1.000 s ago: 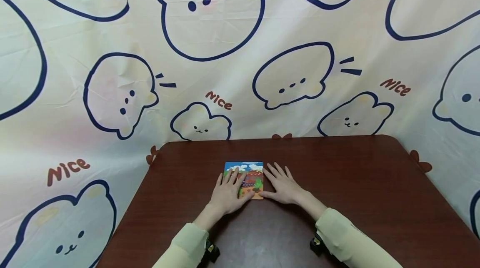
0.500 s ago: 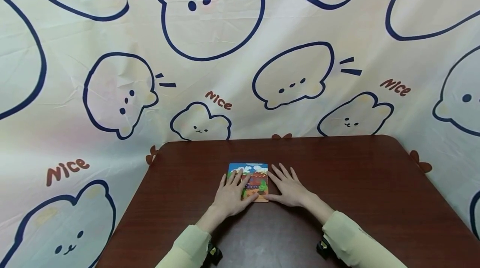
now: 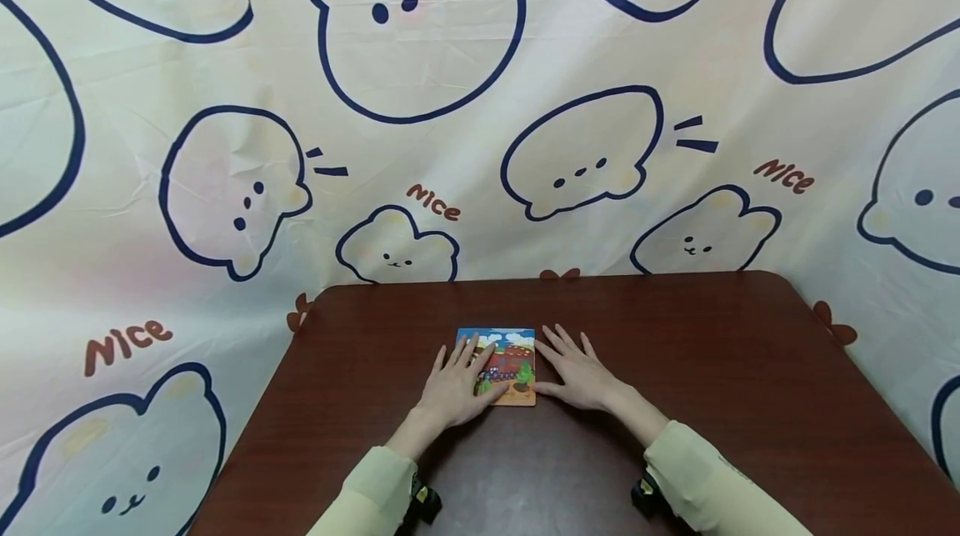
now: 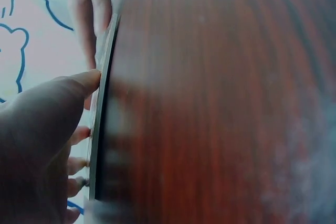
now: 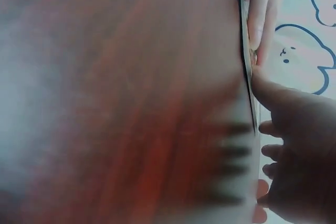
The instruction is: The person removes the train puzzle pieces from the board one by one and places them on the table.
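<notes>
A thin, square board printed with blue sky, white clouds, red rows and green plants lies flat on the brown table. My left hand rests on its left part, fingers straight and spread, covering some of the picture. My right hand lies beside the right edge, fingers spread, with its thumb tip and fingertips right at that edge. Seen from the left wrist, the board's near edge shows as a thin dark strip with my thumb on top. The right wrist view shows the same edge side-on.
Dark brown wooden table spreads around the board on all sides. Behind it and along both sides hangs a pale curtain with blue cartoon animal outlines. Small black devices are strapped at both wrists.
The board has slid slightly to the right, and my right hand has moved right with it. Over the last half second my left hand has shifted a little left across the board.
</notes>
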Motion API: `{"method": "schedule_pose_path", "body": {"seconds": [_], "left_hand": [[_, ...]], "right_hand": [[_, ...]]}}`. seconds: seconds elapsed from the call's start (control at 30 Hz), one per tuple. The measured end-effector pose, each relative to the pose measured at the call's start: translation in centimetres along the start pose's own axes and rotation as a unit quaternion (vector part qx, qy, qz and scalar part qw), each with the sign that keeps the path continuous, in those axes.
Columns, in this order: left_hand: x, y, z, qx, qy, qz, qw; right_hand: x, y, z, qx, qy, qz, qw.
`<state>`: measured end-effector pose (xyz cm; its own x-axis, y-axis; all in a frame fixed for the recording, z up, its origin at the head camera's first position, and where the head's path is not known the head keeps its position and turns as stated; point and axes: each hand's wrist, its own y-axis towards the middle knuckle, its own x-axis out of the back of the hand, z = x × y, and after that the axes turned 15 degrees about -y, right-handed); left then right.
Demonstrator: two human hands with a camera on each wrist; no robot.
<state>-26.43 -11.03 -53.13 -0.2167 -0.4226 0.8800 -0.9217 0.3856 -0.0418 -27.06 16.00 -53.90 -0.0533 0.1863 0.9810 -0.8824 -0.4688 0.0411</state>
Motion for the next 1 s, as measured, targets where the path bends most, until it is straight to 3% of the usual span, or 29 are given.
{"method": "schedule_pose_path", "body": {"seconds": [0.2, 0.63, 1.0], "left_hand": [[0.2, 0.0, 0.1, 0.004, 0.003, 0.002, 1.0000], [-0.2, -0.2, -0.3, 0.020, 0.016, -0.005, 0.9997], [-0.6, 0.3, -1.0, 0.037, 0.010, -0.028, 0.9989]], "right_hand": [[0.5, 1.6, 0.1, -0.027, -0.008, -0.019, 0.999], [-0.3, 3.9, 1.1, 0.015, -0.022, -0.086, 0.996], [0.3, 5.5, 1.2, -0.013, -0.030, -0.056, 0.998]]}}
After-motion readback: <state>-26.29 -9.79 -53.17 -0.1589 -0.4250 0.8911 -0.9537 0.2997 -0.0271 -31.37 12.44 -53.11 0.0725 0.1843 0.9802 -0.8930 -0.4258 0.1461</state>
